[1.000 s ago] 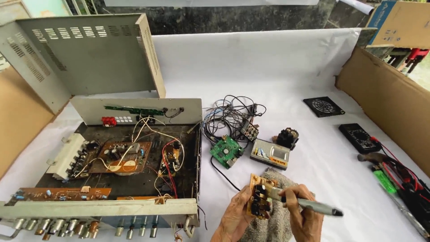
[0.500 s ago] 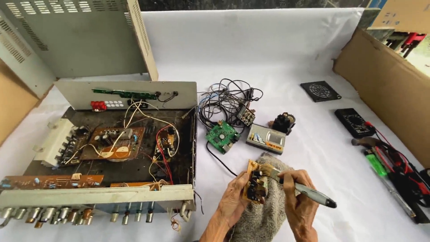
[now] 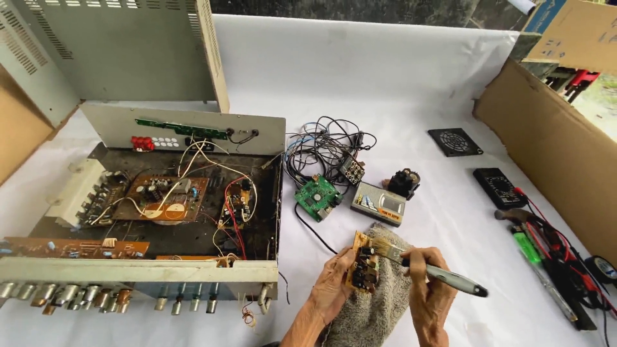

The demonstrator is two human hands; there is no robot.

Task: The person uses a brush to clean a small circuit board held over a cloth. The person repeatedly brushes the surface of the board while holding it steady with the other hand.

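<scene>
My left hand (image 3: 332, 286) holds a small brown circuit board (image 3: 364, 263) upright over a grey towel (image 3: 379, 302). My right hand (image 3: 429, 295) grips a grey-handled brush (image 3: 437, 274) whose bristles touch the top edge of the board. Both hands are at the bottom centre of the view, right of the opened amplifier chassis (image 3: 160, 205).
A green circuit board (image 3: 317, 198), a tangle of black wires (image 3: 324, 151), a small silver module (image 3: 379, 204) and a black part (image 3: 403, 182) lie behind the hands. A fan grille (image 3: 455, 141), multimeter (image 3: 500, 187), tools (image 3: 546, 257) and cardboard wall (image 3: 546, 148) are right. The metal cover (image 3: 128, 51) stands back left.
The camera has moved closer and shifted slightly. The brush has moved along the board's top edge while both hands stay over the towel.
</scene>
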